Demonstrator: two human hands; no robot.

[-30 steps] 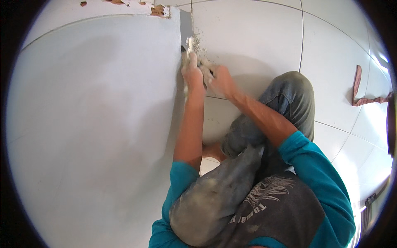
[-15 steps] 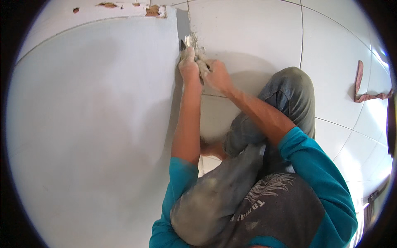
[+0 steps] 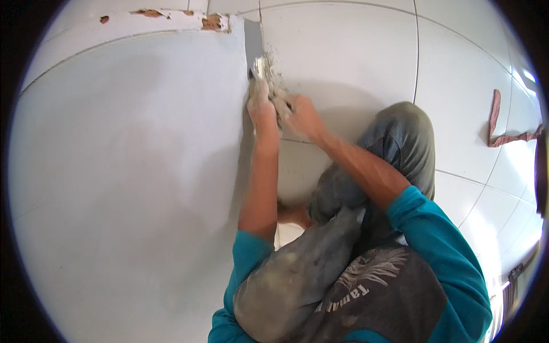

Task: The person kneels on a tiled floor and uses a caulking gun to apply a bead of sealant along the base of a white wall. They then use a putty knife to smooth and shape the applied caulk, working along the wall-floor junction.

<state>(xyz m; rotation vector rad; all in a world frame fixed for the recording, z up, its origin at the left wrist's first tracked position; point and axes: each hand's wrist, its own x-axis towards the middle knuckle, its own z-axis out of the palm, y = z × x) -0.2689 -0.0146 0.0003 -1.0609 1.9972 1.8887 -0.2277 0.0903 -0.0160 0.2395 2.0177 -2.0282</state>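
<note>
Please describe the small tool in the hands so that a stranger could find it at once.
Start at the big white wall on the left and follow its right edge up to where it meets the tiled floor. There both hands, left and right, press a small mortar-smeared metal blade into the grey gap, the only tool in view.

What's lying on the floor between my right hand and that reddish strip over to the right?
Nothing: the head view shows only bare white tile floor between the right hand and the reddish strip.

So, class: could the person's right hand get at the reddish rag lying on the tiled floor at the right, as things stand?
Probably yes, with a stretch. The right hand is busy beside the left hand at the wall's foot, but bare floor tiles lie between it and the rag; only the raised knee sits near the path.
</note>
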